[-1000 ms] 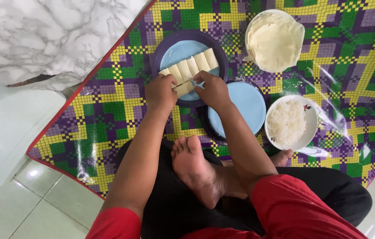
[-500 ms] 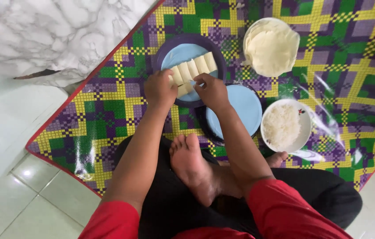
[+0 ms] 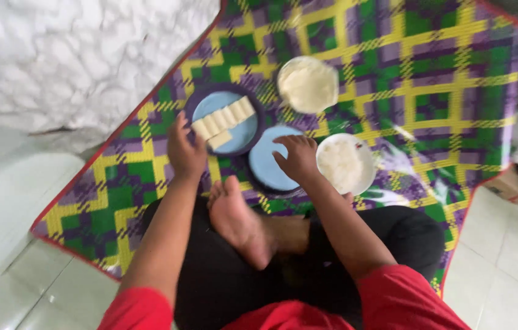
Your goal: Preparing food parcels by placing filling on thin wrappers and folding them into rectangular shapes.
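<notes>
Two bare hands work over a woven mat (image 3: 149,177) in purple, green and yellow, spread on a pale tiled floor (image 3: 2,293). Nearest the camera are red sleeves, dark trousers and a bare foot (image 3: 237,223) of the cross-legged person. Just beyond, the left hand (image 3: 184,150) rests at the near rim of a dark plate (image 3: 253,137) with a light blue middle, its fingers bent down beside a loose pale piece (image 3: 220,140); whether that grip is closed on anything I cannot tell. The right hand (image 3: 299,157) lies spread and released over an empty blue plate (image 3: 268,165), touching it and holding nothing.

On the dark plate, a row of pale rectangular strips (image 3: 225,118) lies side by side, with the loose piece just in front. They look thin, soft and light, likely to bend or tear, so I would take one by its short ends or slide fingers under it. To the right stands a white bowl of grated white stuff (image 3: 343,164); farther off, a bowl of cream-coloured mass (image 3: 308,85).

Half a second ago both hands met at the strips; now the right one has drawn back to the blue plate.
</notes>
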